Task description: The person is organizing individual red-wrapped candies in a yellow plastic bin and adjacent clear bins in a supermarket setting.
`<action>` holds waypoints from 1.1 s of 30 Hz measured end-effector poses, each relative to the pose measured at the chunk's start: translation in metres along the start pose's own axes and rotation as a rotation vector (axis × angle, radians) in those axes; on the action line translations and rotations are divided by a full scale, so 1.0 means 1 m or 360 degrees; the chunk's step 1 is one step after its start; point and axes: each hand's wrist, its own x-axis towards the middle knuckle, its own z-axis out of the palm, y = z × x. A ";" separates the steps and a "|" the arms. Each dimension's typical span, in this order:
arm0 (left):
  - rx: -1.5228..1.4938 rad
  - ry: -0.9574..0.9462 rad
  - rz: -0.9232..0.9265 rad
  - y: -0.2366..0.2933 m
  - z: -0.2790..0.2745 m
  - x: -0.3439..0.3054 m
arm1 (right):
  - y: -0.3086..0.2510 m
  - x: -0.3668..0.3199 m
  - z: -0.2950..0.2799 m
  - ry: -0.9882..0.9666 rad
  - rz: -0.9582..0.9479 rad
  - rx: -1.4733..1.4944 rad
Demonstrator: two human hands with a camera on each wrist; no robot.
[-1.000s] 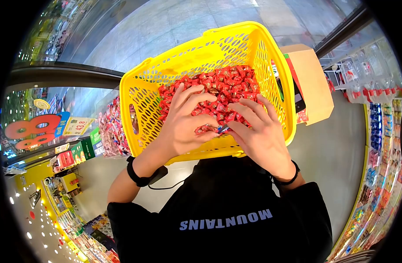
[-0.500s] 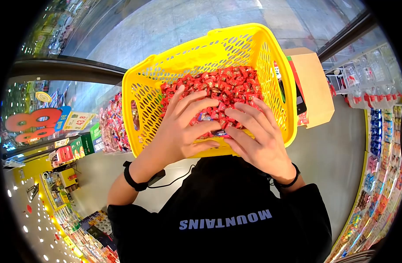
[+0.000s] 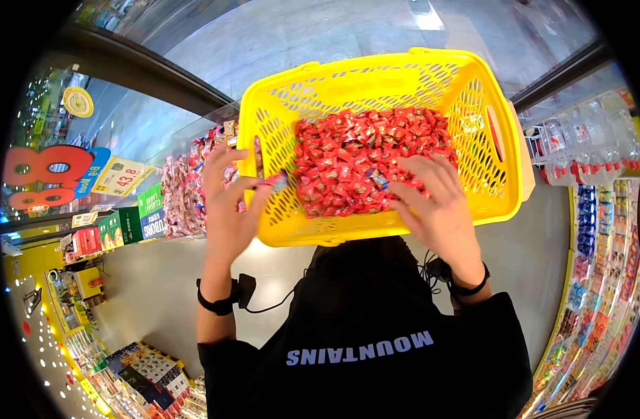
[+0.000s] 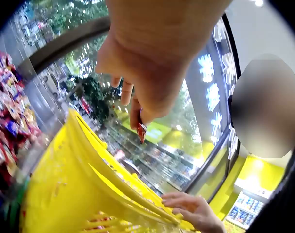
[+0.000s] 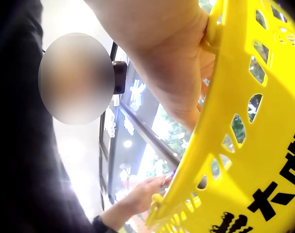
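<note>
A yellow shopping basket [image 3: 278, 234] holds a heap of red-wrapped candies [image 3: 365, 150]. My left hand [image 3: 229, 206] is over the basket's left rim, pinching a small wrapped candy [image 3: 272, 183] between thumb and finger. In the left wrist view that candy [image 4: 141, 132] hangs from the fingertips, above the rim. My right hand [image 3: 438, 213] reaches over the near right side of the basket, fingers spread and loosely bent above the heap. A blue-marked candy [image 3: 379, 179] lies close to its fingertips. From the right wrist, the basket wall hides most of those fingers.
Left of the basket stands a clear bin of mixed wrapped candies [image 3: 187, 185], with a price sign [image 3: 124, 176] beside it. Plastic bottles [image 3: 578, 140] stand on a rack at right, above curved snack shelves [image 3: 599, 258]. Glass panes border the far side.
Both hands were together over the heap; the left has moved left to the basket's rim with a candy. The right has stayed over the near right side. The basket now appears farther right.
</note>
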 end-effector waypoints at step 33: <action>0.0213 0.0417 -0.0194 -0.165 0.033 -0.108 | 0.060 0.102 0.141 -0.2052 0.0281 -0.0741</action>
